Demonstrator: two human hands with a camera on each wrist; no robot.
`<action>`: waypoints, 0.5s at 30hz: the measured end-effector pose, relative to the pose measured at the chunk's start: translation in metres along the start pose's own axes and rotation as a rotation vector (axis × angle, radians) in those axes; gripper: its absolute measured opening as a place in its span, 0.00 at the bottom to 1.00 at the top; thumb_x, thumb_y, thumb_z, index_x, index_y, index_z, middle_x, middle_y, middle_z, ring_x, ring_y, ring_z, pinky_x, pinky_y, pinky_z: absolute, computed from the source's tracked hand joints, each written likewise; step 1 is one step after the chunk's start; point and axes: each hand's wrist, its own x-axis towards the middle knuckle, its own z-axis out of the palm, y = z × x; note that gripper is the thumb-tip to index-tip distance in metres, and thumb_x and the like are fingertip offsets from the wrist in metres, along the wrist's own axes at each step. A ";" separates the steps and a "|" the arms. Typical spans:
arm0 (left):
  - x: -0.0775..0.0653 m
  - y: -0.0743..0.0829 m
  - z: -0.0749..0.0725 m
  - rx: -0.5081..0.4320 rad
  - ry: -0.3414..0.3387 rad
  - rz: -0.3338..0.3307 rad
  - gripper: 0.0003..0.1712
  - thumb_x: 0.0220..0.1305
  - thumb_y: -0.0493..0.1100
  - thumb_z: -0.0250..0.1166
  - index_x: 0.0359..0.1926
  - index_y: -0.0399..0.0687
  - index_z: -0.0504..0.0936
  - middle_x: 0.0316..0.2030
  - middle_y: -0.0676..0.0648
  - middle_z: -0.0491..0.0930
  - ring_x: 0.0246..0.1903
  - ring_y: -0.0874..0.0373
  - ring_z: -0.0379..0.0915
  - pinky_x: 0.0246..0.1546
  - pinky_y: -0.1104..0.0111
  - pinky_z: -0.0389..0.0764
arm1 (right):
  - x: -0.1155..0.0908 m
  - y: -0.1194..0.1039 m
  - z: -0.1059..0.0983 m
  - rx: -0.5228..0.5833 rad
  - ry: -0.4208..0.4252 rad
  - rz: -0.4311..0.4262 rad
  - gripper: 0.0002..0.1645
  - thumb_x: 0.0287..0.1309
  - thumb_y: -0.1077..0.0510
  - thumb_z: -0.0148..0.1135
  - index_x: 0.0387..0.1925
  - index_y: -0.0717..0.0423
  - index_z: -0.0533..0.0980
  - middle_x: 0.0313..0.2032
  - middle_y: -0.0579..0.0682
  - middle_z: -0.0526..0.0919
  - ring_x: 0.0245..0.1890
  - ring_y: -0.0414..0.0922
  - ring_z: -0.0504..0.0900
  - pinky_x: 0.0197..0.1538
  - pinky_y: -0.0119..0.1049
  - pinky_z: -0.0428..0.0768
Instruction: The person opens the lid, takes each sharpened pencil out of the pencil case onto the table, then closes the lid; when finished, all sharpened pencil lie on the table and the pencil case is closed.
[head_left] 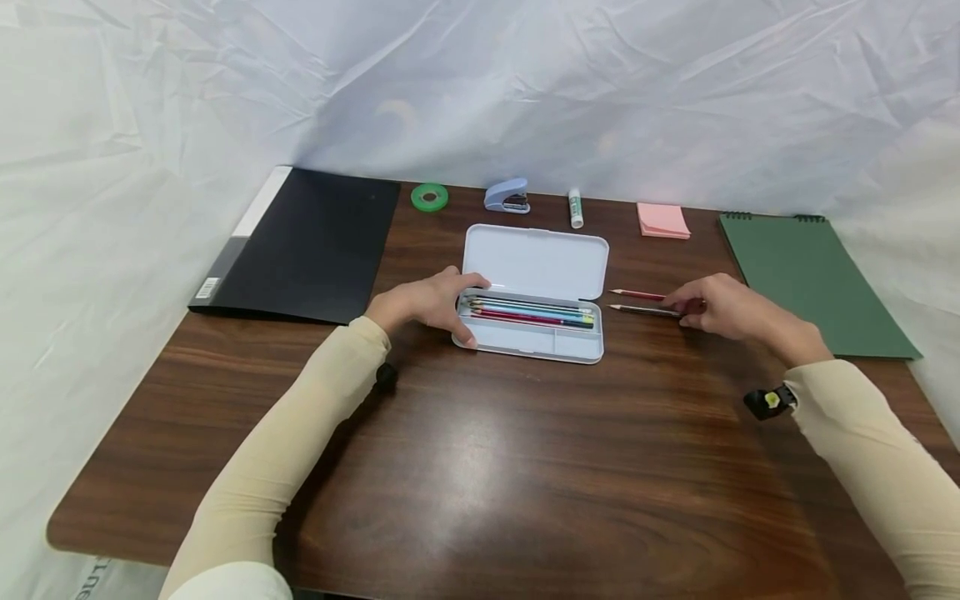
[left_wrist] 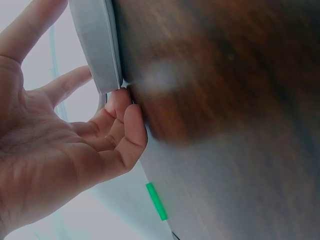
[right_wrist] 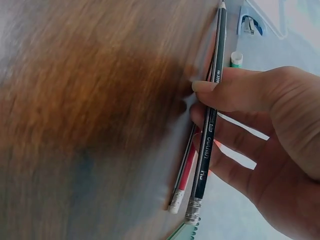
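Observation:
A white pencil case (head_left: pixel 517 339) lies with its lid (head_left: pixel 536 262) folded back, holding several pencils (head_left: pixel 532 317) in its long rear compartment. My left hand (head_left: pixel 429 302) grips the case's left end, thumb at the front edge and a finger near the hinge. In the left wrist view, other fingers (left_wrist: pixel 134 127) bend beside the case's end. To the right of the case, my right hand (head_left: pixel 720 307) pinches a black pencil (right_wrist: pixel 206 155) between thumb and fingers, its sharpened tip facing the case. Just behind it, a red pencil (head_left: pixel 637 294) lies roughly parallel, its eraser end beneath the hand.
Along the back stand green tape (head_left: pixel 430 197), a blue stapler (head_left: pixel 507 197), a glue stick (head_left: pixel 575 208) and pink sticky notes (head_left: pixel 663 221). A black folder (head_left: pixel 315 242) lies left, a green spiral pad (head_left: pixel 813 279) right. White sheeting (head_left: pixel 480 92) borders the table.

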 end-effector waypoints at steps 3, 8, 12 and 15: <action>-0.001 0.001 0.000 0.003 0.000 -0.002 0.55 0.51 0.55 0.78 0.76 0.63 0.58 0.61 0.40 0.62 0.58 0.47 0.64 0.60 0.54 0.68 | 0.000 0.001 0.002 -0.007 0.014 -0.005 0.19 0.55 0.72 0.66 0.49 0.61 0.84 0.45 0.57 0.87 0.39 0.46 0.82 0.36 0.37 0.76; -0.002 0.002 -0.001 0.005 -0.001 -0.003 0.55 0.51 0.55 0.78 0.76 0.62 0.58 0.61 0.40 0.62 0.58 0.48 0.64 0.61 0.54 0.68 | 0.000 0.002 0.003 -0.015 0.048 -0.009 0.18 0.55 0.73 0.65 0.48 0.60 0.84 0.42 0.55 0.87 0.39 0.47 0.83 0.37 0.40 0.77; -0.002 0.002 -0.001 0.011 0.000 0.001 0.55 0.51 0.54 0.78 0.76 0.62 0.57 0.61 0.40 0.62 0.58 0.48 0.64 0.61 0.54 0.68 | -0.001 0.003 0.005 -0.018 0.066 0.019 0.18 0.54 0.74 0.64 0.47 0.61 0.84 0.39 0.53 0.87 0.39 0.48 0.84 0.36 0.40 0.78; -0.001 0.002 -0.001 0.019 0.003 0.002 0.55 0.51 0.55 0.78 0.76 0.61 0.57 0.60 0.39 0.62 0.58 0.48 0.64 0.60 0.54 0.69 | -0.002 0.004 0.005 -0.018 0.073 0.052 0.19 0.54 0.74 0.64 0.48 0.62 0.84 0.38 0.53 0.86 0.37 0.48 0.83 0.34 0.39 0.77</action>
